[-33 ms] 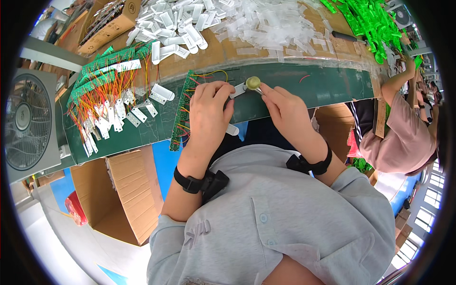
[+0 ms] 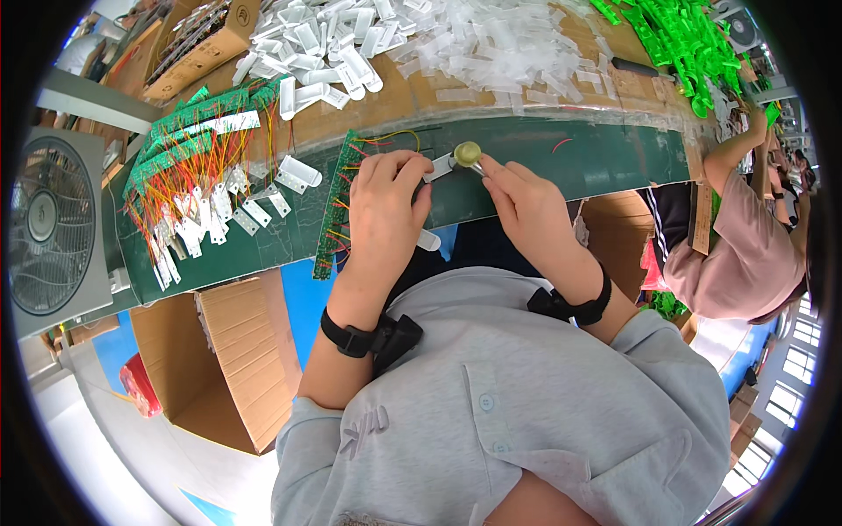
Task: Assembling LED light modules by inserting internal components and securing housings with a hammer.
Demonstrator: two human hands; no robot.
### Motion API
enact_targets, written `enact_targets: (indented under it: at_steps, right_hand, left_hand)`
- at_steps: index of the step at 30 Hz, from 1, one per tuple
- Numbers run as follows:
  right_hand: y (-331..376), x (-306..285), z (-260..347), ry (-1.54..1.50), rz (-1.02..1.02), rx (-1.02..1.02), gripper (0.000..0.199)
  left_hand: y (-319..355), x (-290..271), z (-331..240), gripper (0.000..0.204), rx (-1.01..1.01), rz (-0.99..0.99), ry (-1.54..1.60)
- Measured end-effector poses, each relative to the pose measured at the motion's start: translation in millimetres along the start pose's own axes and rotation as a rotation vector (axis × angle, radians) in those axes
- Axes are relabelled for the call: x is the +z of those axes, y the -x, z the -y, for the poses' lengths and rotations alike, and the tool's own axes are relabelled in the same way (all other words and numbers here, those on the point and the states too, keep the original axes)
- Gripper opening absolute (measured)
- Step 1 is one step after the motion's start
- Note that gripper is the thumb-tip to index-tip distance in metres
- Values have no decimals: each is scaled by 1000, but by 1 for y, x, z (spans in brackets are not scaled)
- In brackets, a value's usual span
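Hands are held together at the near edge of the green counter (image 2: pixel 596 158). A small white clip (image 2: pixel 438 168) is pinched by the fingers of the left hand (image 2: pixel 386 210), and a round yellowish-green cap (image 2: pixel 467 153) touching that clip is gripped by the fingertips of the right hand (image 2: pixel 526 206). Just left of the left hand a green circuit strip (image 2: pixel 333 206) with red and yellow wires is laid. Further left, more wired strips (image 2: pixel 189 162) are piled, and white plastic pieces (image 2: pixel 351 48) are heaped behind.
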State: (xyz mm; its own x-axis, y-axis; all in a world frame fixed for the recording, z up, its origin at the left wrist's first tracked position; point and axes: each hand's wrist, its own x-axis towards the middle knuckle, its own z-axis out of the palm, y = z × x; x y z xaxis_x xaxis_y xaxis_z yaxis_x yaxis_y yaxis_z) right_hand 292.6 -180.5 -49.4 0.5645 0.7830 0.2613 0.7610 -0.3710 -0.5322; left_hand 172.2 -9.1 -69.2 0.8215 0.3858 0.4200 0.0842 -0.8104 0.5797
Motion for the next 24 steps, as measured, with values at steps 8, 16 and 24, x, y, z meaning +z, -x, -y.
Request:
enact_targets:
  at_steps: [8, 16, 24]
  right_hand:
    - [-11, -13, 1, -118, -99, 19, 30]
    - [-9, -8, 8, 17, -157, -71, 33]
    - [-2, 8, 11, -80, 39, -37, 38]
  left_hand:
    - [0, 0, 1, 27, 2, -5, -3]
    - [1, -1, 1, 28, -17, 8, 5]
    - [3, 3, 2, 39, -85, -9, 14]
